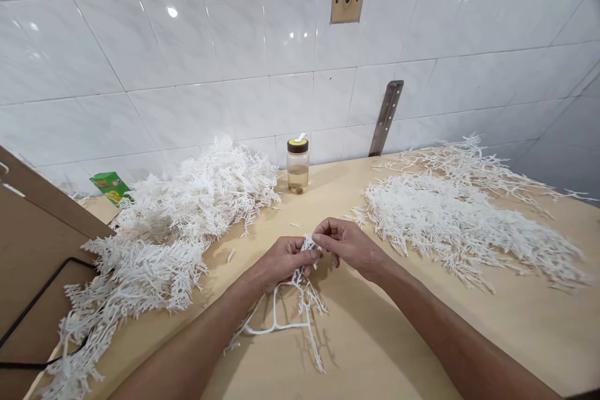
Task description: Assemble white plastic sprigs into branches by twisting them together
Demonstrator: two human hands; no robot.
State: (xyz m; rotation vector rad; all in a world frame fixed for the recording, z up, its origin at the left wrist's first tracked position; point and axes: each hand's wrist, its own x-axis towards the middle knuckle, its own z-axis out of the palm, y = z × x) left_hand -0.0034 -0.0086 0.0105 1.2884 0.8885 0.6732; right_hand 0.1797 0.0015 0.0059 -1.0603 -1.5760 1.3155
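Observation:
Near the middle of the table, my left hand [287,261] is closed round a white branching plastic sprig [276,327]. Its thin frame of stems and forked twigs hangs below the fingers, over the table. Close by on the right, my right hand [347,245] pinches the sprig's upper tips between thumb and fingers. Part of the sprig is hidden inside the left hand. A big heap of white branching pieces [197,194] lies to the left, and a flatter pile of white twig pieces [450,219] spreads out on the right.
A clear bottle [298,175] with a dark cap stands near the tiled wall. Behind the left heap is a green box [110,186]. A cardboard box [42,269] borders the left side. Longer white stems [487,169] lie at the back right, beyond a metal bracket [387,119].

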